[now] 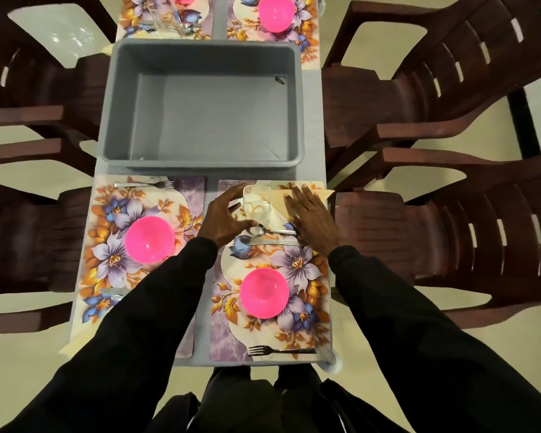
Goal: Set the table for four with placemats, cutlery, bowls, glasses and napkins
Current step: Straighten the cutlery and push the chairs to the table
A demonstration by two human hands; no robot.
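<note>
The right hand (313, 220) lies flat on a folded napkin (280, 198), with its fingers straight and close together. The napkin sits at the far right corner of the near right placemat (310, 310). The left hand (228, 214) curves around a glass (256, 203) just beside the napkin. I cannot tell if it grips the glass.

The big grey tub (206, 117) in the middle of the table (314, 126) is empty.

There are four placemats, four empty pink bowls (264, 292), two glasses and two forks (281, 350). One spoon (256, 230) and one knife (263, 242) lie near the hands.
</note>
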